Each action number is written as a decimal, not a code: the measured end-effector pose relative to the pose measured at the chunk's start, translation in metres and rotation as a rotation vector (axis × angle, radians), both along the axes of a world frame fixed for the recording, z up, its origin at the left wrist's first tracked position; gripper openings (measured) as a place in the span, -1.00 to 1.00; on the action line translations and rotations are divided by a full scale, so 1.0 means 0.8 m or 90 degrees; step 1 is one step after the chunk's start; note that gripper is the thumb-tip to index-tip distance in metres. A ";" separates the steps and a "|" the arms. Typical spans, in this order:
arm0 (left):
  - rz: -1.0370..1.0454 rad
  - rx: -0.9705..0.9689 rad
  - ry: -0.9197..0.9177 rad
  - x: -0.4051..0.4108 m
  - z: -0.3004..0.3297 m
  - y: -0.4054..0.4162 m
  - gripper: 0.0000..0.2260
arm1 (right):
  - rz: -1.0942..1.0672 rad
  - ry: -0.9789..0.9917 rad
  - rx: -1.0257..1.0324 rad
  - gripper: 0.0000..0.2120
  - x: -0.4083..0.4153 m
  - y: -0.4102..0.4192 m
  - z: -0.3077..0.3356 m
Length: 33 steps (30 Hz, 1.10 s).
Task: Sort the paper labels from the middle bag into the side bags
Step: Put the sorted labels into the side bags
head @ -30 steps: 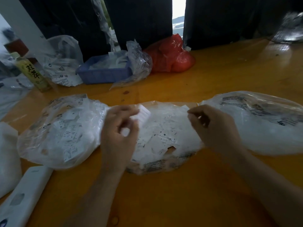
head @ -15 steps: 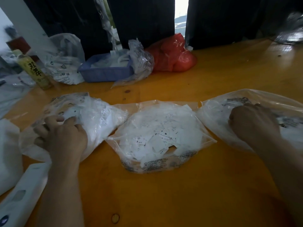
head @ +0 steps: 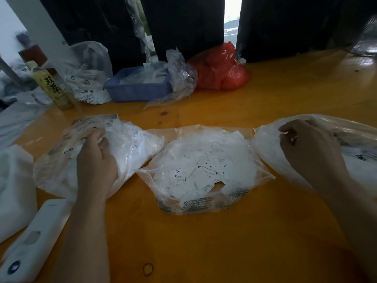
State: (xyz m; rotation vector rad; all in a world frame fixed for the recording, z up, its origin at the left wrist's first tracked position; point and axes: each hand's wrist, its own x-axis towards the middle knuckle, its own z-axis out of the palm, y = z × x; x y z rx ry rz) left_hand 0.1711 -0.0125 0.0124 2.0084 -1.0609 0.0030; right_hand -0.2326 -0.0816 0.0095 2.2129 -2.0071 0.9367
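Since half a second ago I see my left hand (head: 95,160) has slid rightward on the left bag (head: 61,160), fingers curled into its plastic. My right hand (head: 306,152) sits at the right bag (head: 265,148) mouth, fingers bent together; whether they hold anything I cannot tell. The paper labels (head: 206,170) lie heaped in the middle bag (head: 204,205) on the orange table (head: 224,242)
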 end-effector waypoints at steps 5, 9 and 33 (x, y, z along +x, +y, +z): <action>-0.066 -0.097 0.057 0.001 0.001 0.001 -0.52 | 0.023 -0.109 -0.074 -0.80 0.002 0.002 0.000; 0.011 -0.212 -0.089 -0.007 0.008 0.006 -0.54 | 0.060 -0.204 -0.139 -0.80 0.009 0.008 0.003; -0.458 0.041 0.558 -0.171 -0.054 0.003 -0.82 | 0.312 -0.391 0.087 -0.56 0.099 0.055 -0.034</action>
